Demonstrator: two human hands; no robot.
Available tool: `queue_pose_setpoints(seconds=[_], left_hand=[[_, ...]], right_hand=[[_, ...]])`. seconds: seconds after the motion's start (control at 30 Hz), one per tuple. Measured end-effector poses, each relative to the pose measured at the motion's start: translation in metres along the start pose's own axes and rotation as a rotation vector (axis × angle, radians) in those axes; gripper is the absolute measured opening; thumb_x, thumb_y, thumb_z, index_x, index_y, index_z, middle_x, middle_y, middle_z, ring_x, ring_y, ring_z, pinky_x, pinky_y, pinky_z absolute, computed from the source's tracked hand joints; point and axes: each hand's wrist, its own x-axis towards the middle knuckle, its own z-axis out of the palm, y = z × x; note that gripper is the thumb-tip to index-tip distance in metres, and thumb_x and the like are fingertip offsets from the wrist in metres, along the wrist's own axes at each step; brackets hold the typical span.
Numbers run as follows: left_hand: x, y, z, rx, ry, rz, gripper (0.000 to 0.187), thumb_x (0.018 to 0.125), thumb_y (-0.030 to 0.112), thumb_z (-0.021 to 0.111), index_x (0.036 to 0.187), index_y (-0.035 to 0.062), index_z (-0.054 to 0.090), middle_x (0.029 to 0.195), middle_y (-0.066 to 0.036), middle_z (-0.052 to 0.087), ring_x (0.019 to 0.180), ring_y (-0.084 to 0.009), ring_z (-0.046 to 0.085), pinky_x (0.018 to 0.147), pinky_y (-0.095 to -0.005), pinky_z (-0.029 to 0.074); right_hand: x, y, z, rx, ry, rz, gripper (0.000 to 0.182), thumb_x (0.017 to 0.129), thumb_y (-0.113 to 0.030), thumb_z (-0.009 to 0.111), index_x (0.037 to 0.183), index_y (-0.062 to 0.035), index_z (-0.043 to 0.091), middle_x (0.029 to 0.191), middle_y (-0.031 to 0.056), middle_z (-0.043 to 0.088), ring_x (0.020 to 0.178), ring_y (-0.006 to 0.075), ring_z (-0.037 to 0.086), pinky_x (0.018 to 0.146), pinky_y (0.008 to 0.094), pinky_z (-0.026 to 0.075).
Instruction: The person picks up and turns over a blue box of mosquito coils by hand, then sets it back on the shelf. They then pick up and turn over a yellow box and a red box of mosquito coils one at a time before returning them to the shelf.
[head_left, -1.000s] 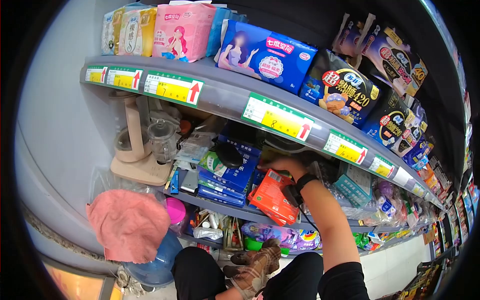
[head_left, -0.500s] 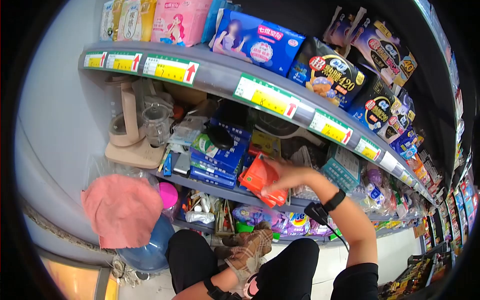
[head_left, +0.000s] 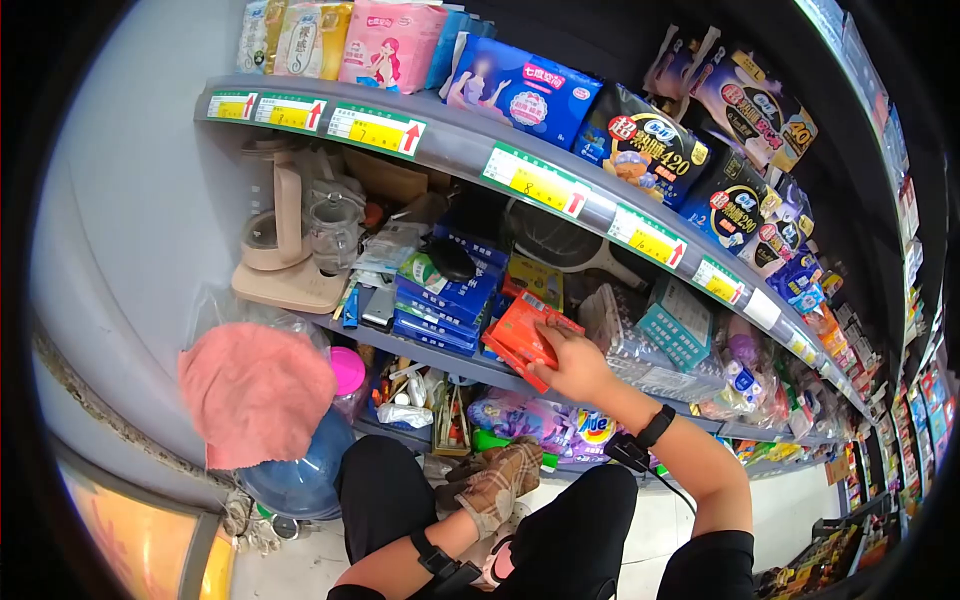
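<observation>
My right hand (head_left: 578,365) is closed on red boxes (head_left: 527,335), fingers over the top face and thumb at the near edge. The boxes are tilted at the front of the middle shelf, just right of a stack of blue boxes (head_left: 440,305). A black rounded object (head_left: 452,260) lies on that stack. Low between my knees, my left hand is covered by a bunched brown plaid cloth (head_left: 512,482) that it appears to hold; its fingers are hidden.
A beige appliance (head_left: 285,275) and a glass jug (head_left: 334,235) stand at left. Below them, a pink cloth (head_left: 258,395) covers a blue water jug (head_left: 305,465). A teal box (head_left: 675,322) is at right. The upper shelf edge (head_left: 450,150) overhangs, with packaged pads above.
The view has shifted, moving the shelf right and up in the picture. My right hand has brought the red boxes closer to the blue stack, and its fingers now lie over their top.
</observation>
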Motion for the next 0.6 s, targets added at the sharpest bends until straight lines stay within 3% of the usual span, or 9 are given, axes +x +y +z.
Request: queue_pose_setpoints(seconds=[0.07,0.13,0.2,0.27,0.37,0.43,0.47,0.53,0.6], left_hand=[[0.010,-0.009,-0.006,-0.029,-0.062,0.107,0.010,0.090,0.009,0.054,0.093,0.0108,0.063,0.076,-0.001,0.052,0.077,-0.0192,0.053,0.084,-0.0336,0.044],[0.023,-0.029,-0.033,0.171,-0.287,0.343,0.009,0.090,0.010,0.054,0.091,0.0113,0.063,0.076,0.000,0.052,0.079,-0.0189,0.054,0.084,-0.0338,0.044],[0.026,-0.044,-0.043,0.128,-0.276,0.318,0.008,0.088,0.009,0.055,0.089,0.0114,0.063,0.075,0.000,0.051,0.078,-0.0178,0.054,0.080,-0.0320,0.046],[0.029,-0.056,-0.046,0.056,-0.243,0.289,0.007,0.086,0.008,0.057,0.086,0.0114,0.063,0.075,0.000,0.050,0.076,-0.0167,0.053,0.076,-0.0302,0.047],[0.014,-0.021,0.004,0.276,-0.054,0.032,0.014,0.083,0.008,0.058,0.096,0.0063,0.063,0.082,-0.002,0.057,0.082,-0.0158,0.059,0.067,-0.0300,0.050],[0.040,-0.083,-0.066,-0.545,-0.491,-0.180,0.029,0.089,0.012,0.060,0.117,0.0022,0.059,0.105,-0.006,0.063,0.098,-0.0179,0.064,0.080,-0.0313,0.054],[0.039,-0.091,-0.069,-0.750,-0.505,-0.323,0.031,0.089,0.013,0.061,0.118,0.0024,0.058,0.107,-0.007,0.063,0.100,-0.0185,0.063,0.082,-0.0318,0.053],[0.034,-0.093,-0.062,-1.159,-0.263,-0.563,0.036,0.089,0.015,0.062,0.122,0.0026,0.055,0.111,-0.008,0.061,0.104,-0.0198,0.062,0.085,-0.0327,0.052],[0.022,-0.084,-0.051,-1.668,-0.010,-0.711,0.041,0.090,0.017,0.064,0.126,0.0029,0.052,0.116,-0.009,0.059,0.108,-0.0212,0.060,0.088,-0.0336,0.051]], right_hand=[[0.003,0.001,-0.016,0.018,0.041,0.057,0.051,0.087,-0.029,0.068,0.127,0.0016,0.056,0.107,0.0287,0.065,0.097,0.0440,0.064,0.085,0.0478,0.052],[0.011,0.004,-0.033,-0.010,0.168,0.073,0.040,0.089,-0.026,0.065,0.119,0.0002,0.060,0.094,0.0251,0.067,0.085,0.0429,0.066,0.074,0.0482,0.053],[0.016,0.007,-0.049,-0.082,0.374,0.049,0.030,0.091,-0.022,0.063,0.113,-0.0012,0.062,0.083,0.0219,0.067,0.075,0.0421,0.066,0.065,0.0483,0.052],[0.011,-0.002,-0.068,-0.024,0.408,0.094,0.029,0.093,-0.020,0.063,0.113,0.0000,0.064,0.088,0.0230,0.069,0.077,0.0418,0.067,0.067,0.0446,0.053],[0.004,-0.023,-0.094,0.214,0.381,0.219,0.026,0.093,-0.021,0.064,0.106,0.0008,0.067,0.089,0.0227,0.070,0.079,0.0402,0.068,0.068,0.0398,0.053],[-0.005,-0.021,-0.088,0.371,0.230,0.259,0.024,0.093,-0.020,0.063,0.102,0.0018,0.068,0.087,0.0221,0.069,0.077,0.0362,0.069,0.068,0.0381,0.053],[-0.011,-0.021,-0.084,0.451,0.154,0.280,0.023,0.093,-0.019,0.063,0.100,0.0023,0.068,0.086,0.0218,0.069,0.075,0.0342,0.069,0.068,0.0373,0.052],[-0.025,-0.019,-0.069,0.450,-0.081,0.218,0.030,0.097,-0.024,0.059,0.102,0.0042,0.067,0.080,0.0194,0.067,0.071,0.0233,0.065,0.067,0.0347,0.050],[-0.037,-0.024,-0.056,0.500,-0.347,0.350,0.033,0.099,-0.026,0.057,0.104,0.0043,0.066,0.078,0.0167,0.065,0.071,0.0218,0.063,0.068,0.0348,0.049]])
